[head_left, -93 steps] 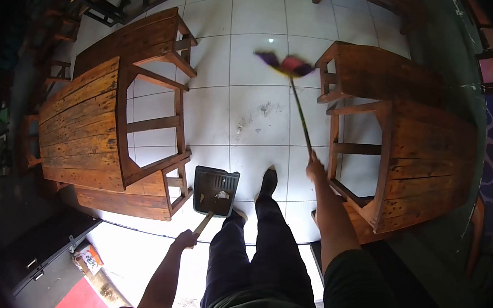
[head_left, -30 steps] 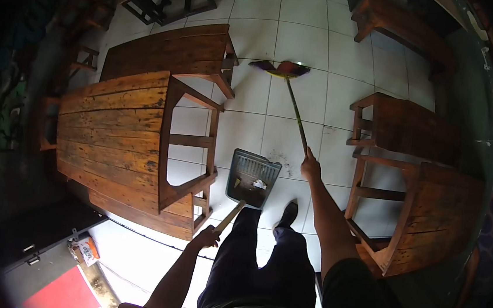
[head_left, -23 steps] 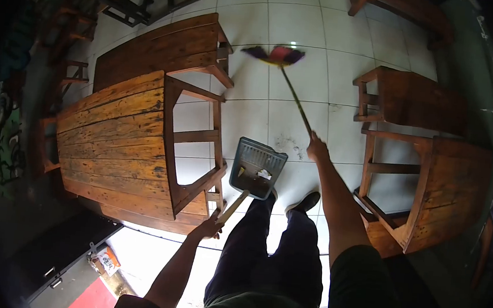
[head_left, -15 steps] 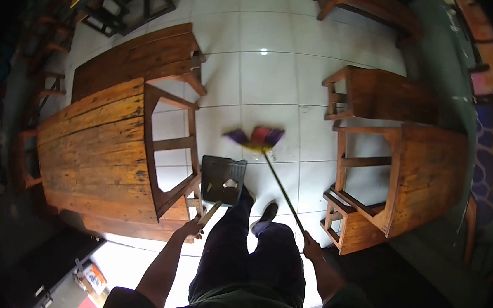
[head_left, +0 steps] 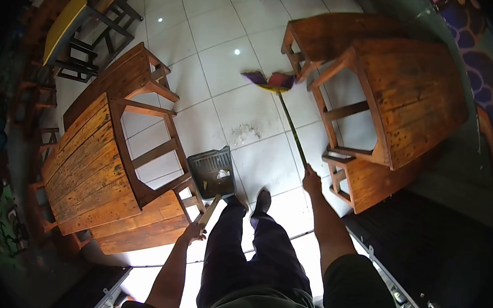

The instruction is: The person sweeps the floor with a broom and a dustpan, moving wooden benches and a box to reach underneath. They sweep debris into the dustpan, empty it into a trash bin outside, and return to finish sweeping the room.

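My right hand (head_left: 313, 180) grips the upper part of a long-handled broom (head_left: 289, 119). Its purple, red and yellow bristle head rests out on the tiles, close to the right-hand benches. The handle of a dark dustpan (head_left: 196, 167) is in my left hand (head_left: 194, 231), fingers wrapped around it. The pan lies on the floor just ahead of my left foot, with some pale and brown litter inside. Between broom head and pan, a patch of grey dirt (head_left: 245, 132) is scattered over the white tiles.
A wooden table (head_left: 93, 164) with benches stands to my left, another table (head_left: 409, 98) with benches to my right. Farther back on the left is a yellow-topped table (head_left: 67, 24). A painted wall (head_left: 482, 75) runs along the right side.
The broom head has moved forward, away from the dustpan, with my right arm reaching farther out. The dirt patch now shows. My view has turned, so the furniture appears shifted.
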A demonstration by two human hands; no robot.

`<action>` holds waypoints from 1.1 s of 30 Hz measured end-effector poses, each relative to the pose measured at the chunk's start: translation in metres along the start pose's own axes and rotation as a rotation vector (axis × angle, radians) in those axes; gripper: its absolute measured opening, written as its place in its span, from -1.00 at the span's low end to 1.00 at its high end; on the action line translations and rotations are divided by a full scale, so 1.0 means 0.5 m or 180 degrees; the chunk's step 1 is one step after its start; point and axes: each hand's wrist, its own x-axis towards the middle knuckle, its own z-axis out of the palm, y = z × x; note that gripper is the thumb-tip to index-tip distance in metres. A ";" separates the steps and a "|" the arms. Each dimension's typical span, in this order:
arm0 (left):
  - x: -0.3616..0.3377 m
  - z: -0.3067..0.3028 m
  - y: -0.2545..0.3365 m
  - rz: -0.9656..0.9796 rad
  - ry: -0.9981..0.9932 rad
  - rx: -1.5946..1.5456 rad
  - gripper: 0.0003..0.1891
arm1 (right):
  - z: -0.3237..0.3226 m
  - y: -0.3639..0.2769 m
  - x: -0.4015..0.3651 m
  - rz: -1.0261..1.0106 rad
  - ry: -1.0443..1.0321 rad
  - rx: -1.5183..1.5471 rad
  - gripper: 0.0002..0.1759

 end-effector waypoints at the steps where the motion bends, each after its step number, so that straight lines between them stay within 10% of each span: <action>1: -0.002 0.007 -0.009 -0.0011 -0.0014 0.0030 -0.69 | -0.001 0.016 0.003 -0.0073 -0.0049 -0.0125 -0.59; 6: -0.076 0.040 0.017 0.0036 -0.0098 0.0519 -0.63 | 0.147 0.345 -0.211 -0.0452 -0.0371 -0.0732 -0.51; 8: -0.069 0.040 -0.016 -0.0051 -0.0166 0.0491 -0.64 | 0.097 0.358 -0.385 0.0777 -0.0956 -0.0413 -0.52; 11: -0.044 0.045 -0.085 -0.0080 -0.0143 0.0571 -0.65 | 0.066 0.392 -0.510 0.0361 -0.0644 -0.0115 -0.56; 27: -0.115 0.171 -0.287 -0.0241 -0.0013 0.0023 -0.66 | 0.218 -0.225 -0.116 -0.1356 -0.0765 -0.1171 -0.49; 33: -0.128 0.205 -0.388 -0.0108 0.0263 -0.0103 -0.64 | 0.223 -0.094 -0.161 -0.1637 -0.0689 -0.1885 -0.34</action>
